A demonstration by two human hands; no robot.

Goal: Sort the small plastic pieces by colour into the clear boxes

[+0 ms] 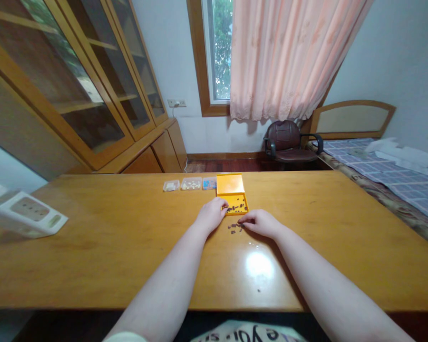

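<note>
An open yellow plastic box (230, 182) stands on the table, its lid tipped back. Several small dark pieces (237, 207) lie scattered in its tray. My left hand (212, 214) is closed at the tray's left front corner, fingers curled around its edge. More small dark pieces (233, 228) lie in a loose group on the wood just in front of the box. Over that group, my right hand (262, 223) has its fingertips pinched together at a small dark piece, which the fingers partly hide.
Behind the left hand stand clear boxes holding white pieces (191, 184) and blue pieces (209, 183), with another clear box (171, 185) further left. A white device (32, 214) is at the table's left. One dark speck (258, 290) lies near the table's (128, 266) front edge.
</note>
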